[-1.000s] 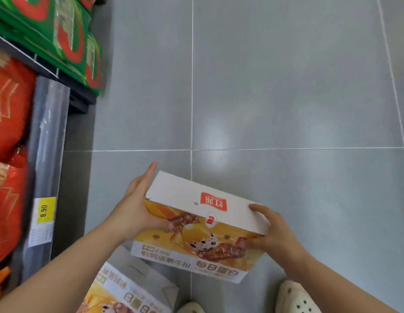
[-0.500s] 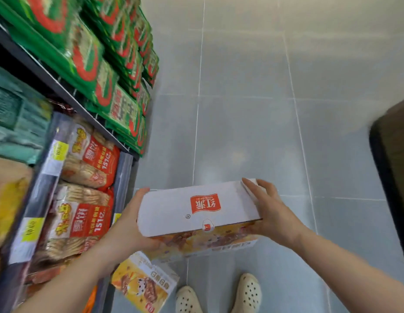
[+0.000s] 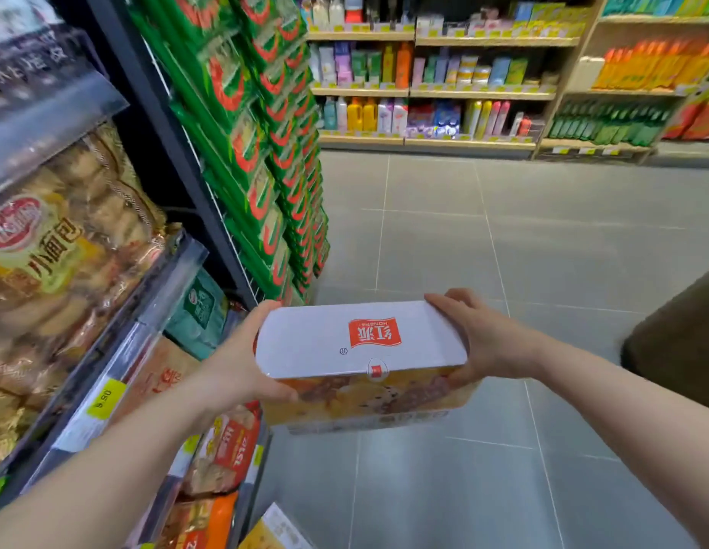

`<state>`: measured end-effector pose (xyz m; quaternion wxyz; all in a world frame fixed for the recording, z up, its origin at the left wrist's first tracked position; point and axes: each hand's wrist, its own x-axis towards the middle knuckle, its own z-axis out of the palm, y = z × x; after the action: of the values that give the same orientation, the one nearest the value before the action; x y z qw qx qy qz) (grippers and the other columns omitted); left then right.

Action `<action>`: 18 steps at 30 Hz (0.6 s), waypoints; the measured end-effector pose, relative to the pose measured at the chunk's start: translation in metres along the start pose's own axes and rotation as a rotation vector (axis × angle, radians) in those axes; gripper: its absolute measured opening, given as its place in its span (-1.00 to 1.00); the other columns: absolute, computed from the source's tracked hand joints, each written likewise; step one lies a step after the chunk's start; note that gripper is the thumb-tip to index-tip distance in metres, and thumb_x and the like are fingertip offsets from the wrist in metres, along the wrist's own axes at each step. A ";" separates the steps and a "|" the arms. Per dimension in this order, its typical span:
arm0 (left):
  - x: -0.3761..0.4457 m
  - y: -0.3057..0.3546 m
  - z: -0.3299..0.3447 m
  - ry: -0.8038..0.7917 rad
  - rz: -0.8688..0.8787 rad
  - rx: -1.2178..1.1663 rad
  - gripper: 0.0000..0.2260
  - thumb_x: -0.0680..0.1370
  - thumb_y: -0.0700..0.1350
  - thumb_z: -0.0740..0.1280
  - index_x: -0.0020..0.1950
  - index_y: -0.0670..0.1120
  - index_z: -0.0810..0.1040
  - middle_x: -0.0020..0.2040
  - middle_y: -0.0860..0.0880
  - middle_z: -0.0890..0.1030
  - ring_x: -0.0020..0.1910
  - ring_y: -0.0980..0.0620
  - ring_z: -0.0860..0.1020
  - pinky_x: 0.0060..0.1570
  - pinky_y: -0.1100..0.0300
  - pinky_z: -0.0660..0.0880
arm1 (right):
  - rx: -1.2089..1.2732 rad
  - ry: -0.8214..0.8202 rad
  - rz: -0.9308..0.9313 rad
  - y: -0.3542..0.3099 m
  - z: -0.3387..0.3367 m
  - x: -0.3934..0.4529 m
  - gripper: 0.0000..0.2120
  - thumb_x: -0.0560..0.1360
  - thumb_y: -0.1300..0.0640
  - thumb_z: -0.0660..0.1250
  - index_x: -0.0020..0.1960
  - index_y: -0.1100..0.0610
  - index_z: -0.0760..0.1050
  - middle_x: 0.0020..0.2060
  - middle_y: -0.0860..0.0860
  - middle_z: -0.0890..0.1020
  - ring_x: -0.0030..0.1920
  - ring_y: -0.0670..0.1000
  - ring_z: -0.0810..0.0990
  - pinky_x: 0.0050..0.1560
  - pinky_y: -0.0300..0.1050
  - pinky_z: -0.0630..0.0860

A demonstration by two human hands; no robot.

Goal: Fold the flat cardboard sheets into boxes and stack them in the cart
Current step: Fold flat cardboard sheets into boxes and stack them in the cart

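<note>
The folded box (image 3: 360,350) is up at chest height in a shop aisle, carried level over the grey tiled floor (image 3: 543,251), white top panel with a red logo facing up and the printed yellow side toward the person. The left hand (image 3: 236,362) grips its left end, thumb curled along the front lower edge; the right hand (image 3: 485,338) clasps the right end, fingers laid over the top corner. Judging by its closed, squared shape, this one is finished folding and what remains for it is stacking in the cart. No cart is clearly visible; a dark shape (image 3: 677,342) at the right edge cannot be identified. Another printed cardboard piece (image 3: 273,530) lies on the floor near the snack shelf (image 3: 119,350), bottom edge, so more folding probably remains.
</note>
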<state>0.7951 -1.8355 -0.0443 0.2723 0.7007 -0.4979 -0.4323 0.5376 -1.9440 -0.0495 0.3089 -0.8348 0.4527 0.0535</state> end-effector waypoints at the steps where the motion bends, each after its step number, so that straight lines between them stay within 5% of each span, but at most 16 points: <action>1: -0.007 0.008 -0.008 0.013 0.010 0.008 -0.36 0.27 -0.40 0.47 -0.06 0.26 0.28 -0.09 0.16 0.43 -0.21 0.19 0.42 -0.36 0.35 0.43 | -0.005 0.024 -0.013 -0.008 -0.008 -0.005 0.03 0.22 0.04 0.56 0.48 0.00 -0.02 0.36 0.00 0.15 0.35 0.03 0.26 0.33 -0.19 0.26; 3: -0.019 0.021 -0.024 0.017 0.048 0.034 -0.39 0.27 -0.41 0.46 -0.05 0.22 0.29 -0.09 0.16 0.42 -0.20 0.20 0.42 -0.39 0.43 0.41 | -0.035 0.056 -0.043 -0.023 -0.023 -0.013 0.01 0.23 0.04 0.55 0.47 0.00 0.00 0.35 0.01 0.16 0.34 0.03 0.27 0.29 -0.21 0.27; 6: -0.037 0.034 -0.043 0.014 0.055 0.066 -0.40 0.28 -0.36 0.49 -0.03 0.23 0.29 -0.05 0.19 0.41 -0.11 0.16 0.46 -0.27 0.26 0.48 | -0.078 0.082 -0.077 -0.043 -0.039 -0.024 -0.01 0.24 0.01 0.54 0.48 0.00 -0.01 0.36 0.01 0.16 0.35 0.03 0.25 0.27 -0.22 0.27; 11: -0.066 0.052 -0.059 0.080 0.081 0.098 -0.39 0.30 -0.30 0.49 -0.01 0.27 0.24 -0.02 0.26 0.39 -0.10 0.28 0.39 -0.29 0.38 0.37 | -0.124 0.106 -0.171 -0.064 -0.060 -0.032 -0.06 0.28 -0.02 0.52 0.47 0.00 0.01 0.35 0.01 0.18 0.34 0.01 0.24 0.27 -0.24 0.26; 14: -0.081 0.057 -0.063 0.147 0.046 0.125 -0.36 0.27 -0.24 0.52 -0.03 0.34 0.23 0.00 0.23 0.41 -0.06 0.16 0.42 -0.19 0.30 0.35 | -0.131 0.084 -0.228 -0.072 -0.072 -0.032 -0.06 0.29 0.00 0.51 0.47 0.01 0.01 0.33 0.00 0.18 0.34 -0.02 0.22 0.21 -0.33 0.22; 18: -0.105 0.065 -0.056 0.280 0.017 0.172 -0.31 0.28 -0.20 0.53 0.07 0.30 0.15 -0.05 0.31 0.34 0.06 0.06 0.37 -0.18 0.47 0.25 | -0.182 0.065 -0.344 -0.082 -0.087 -0.028 -0.06 0.28 0.01 0.52 0.47 0.02 0.03 0.31 0.00 0.19 0.32 -0.01 0.24 0.21 -0.35 0.20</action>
<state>0.8004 -1.7634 0.0709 0.2819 0.7705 -0.4963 -0.2839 0.5691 -1.9403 0.0690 0.2220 -0.9256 0.3062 0.0133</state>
